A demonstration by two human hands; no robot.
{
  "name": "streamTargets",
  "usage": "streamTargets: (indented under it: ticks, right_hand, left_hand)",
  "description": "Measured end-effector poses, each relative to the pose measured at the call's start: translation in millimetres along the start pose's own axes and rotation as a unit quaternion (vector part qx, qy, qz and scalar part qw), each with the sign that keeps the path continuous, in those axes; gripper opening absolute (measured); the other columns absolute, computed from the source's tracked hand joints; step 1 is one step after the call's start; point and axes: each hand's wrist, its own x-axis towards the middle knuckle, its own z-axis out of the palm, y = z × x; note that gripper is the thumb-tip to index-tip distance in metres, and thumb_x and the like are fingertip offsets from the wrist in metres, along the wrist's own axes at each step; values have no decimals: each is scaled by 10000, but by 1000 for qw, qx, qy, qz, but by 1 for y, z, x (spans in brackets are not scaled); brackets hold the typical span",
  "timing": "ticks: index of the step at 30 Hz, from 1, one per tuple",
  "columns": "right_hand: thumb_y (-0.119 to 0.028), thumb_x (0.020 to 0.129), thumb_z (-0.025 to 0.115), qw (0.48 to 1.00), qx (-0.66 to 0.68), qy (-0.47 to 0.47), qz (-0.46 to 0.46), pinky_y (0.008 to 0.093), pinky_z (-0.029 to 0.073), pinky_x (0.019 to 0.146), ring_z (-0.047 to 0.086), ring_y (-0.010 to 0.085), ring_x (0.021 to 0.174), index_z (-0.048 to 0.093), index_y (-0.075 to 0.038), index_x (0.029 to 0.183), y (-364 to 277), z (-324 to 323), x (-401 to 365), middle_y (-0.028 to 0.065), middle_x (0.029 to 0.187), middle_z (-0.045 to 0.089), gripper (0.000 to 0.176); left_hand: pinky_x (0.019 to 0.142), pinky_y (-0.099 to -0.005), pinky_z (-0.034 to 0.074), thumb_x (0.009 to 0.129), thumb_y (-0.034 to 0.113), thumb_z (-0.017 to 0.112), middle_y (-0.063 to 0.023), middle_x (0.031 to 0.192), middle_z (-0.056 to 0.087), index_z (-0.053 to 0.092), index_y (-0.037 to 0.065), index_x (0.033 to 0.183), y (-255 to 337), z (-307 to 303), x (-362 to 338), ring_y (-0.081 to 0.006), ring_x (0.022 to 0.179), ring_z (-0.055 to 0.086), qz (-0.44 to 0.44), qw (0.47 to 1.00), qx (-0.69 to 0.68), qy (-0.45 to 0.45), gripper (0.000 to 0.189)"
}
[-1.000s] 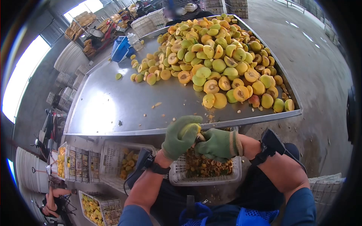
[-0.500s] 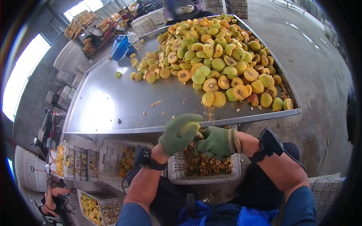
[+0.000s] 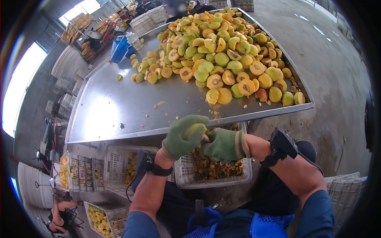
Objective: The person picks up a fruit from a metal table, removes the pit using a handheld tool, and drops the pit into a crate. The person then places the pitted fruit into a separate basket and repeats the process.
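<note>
My left hand point(image 3: 184, 137), in a green glove, is closed around a yellow-green peach half point(image 3: 195, 131) in front of the table edge. Against the fruit, my right hand point(image 3: 223, 145), gloved alike, is curled round a small hand tool point(image 3: 205, 138); only a brownish bit of it shows, and its working end is hidden. Both hands are above a white plastic crate point(image 3: 214, 183) of pits and scraps point(image 3: 216, 168). Beyond them, a large heap of halved peaches point(image 3: 222, 59) lies on the metal table point(image 3: 135, 107).
A blue container point(image 3: 120, 49) and a clear bottle point(image 3: 134, 41) stand at the table's far left. Crates with peaches point(image 3: 133, 150), point(image 3: 99, 220) sit on the floor at left. Another person point(image 3: 190, 6) is at the far side; someone else point(image 3: 59, 216) sits lower left.
Both hands stay together at the fruit and have shifted slightly left. My right glove has turned a little over the tool. The whole view has moved slightly, with the table higher in the frame.
</note>
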Motion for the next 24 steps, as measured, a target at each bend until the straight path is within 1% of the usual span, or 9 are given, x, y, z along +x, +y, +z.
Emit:
streamTargets:
  ticks: [1,4,7,10,13,16,19,22,24]
  right_hand:
    - [-191,946,622,1000,-13,-4,21,308,391,399,506,117,474,628,-90,954,-6,0,-5,-10,659,548,101]
    - [-198,925,662,989,105,-103,35,253,369,393,475,90,454,656,-21,1084,0,-9,-6,-14,647,540,238]
    - [-194,939,653,952,246,-176,45,254,351,371,469,79,438,644,-13,1079,9,-16,-3,-11,611,517,228]
    - [-239,1018,558,940,240,-236,54,245,348,325,424,57,381,615,-74,1005,4,-23,-5,-54,579,474,175]
    - [-246,1036,518,862,353,-363,32,218,328,292,387,39,359,614,-57,1001,15,-27,5,-67,557,440,215]
    - [-245,1044,501,835,392,-385,41,203,309,270,369,29,351,605,-51,991,23,-29,9,-69,552,429,226]
    - [-254,1042,518,832,391,-391,47,208,318,273,368,35,346,608,-51,991,18,-28,8,-67,548,434,228]
    - [-265,1043,523,967,167,-180,69,220,334,271,378,42,340,609,-46,1012,-9,-22,-12,-63,542,441,238]
    - [-271,1048,513,924,255,-280,53,229,341,271,383,45,339,612,-39,1024,9,-27,-4,-61,539,445,253]
  left_hand:
    - [800,-319,589,983,136,604,-145,1033,748,676,-50,1154,-3,1,0,-179,897,722,29,999,3,12,263]
    - [795,-320,589,989,154,610,-148,1023,747,675,-57,1149,-1,6,-1,-181,900,722,61,997,1,54,272]
    - [798,-326,590,999,177,614,-154,1037,743,668,-61,1160,0,9,-2,-191,917,722,39,997,-21,62,292]
    - [806,-332,591,1014,222,614,-160,1057,733,647,-57,1198,-3,13,0,-199,931,719,50,994,-54,79,337]
    - [824,-337,589,1027,294,609,-160,1077,722,622,-48,1238,-8,18,-1,-201,952,710,35,989,-110,90,402]
    - [845,-336,585,1036,363,593,-151,1080,716,603,-41,1265,-7,23,-6,-199,974,699,-14,982,-168,89,464]
    - [853,-332,581,1043,388,578,-143,1091,710,591,-37,1285,-1,23,-4,-198,983,693,-55,972,-213,77,489]
    - [856,-330,579,1047,399,566,-141,1102,706,580,-36,1302,-5,21,-7,-199,984,692,-51,974,-212,58,503]
    - [856,-331,578,1048,411,561,-142,1108,703,574,-35,1310,-5,20,-7,-199,985,691,-23,979,-196,55,517]
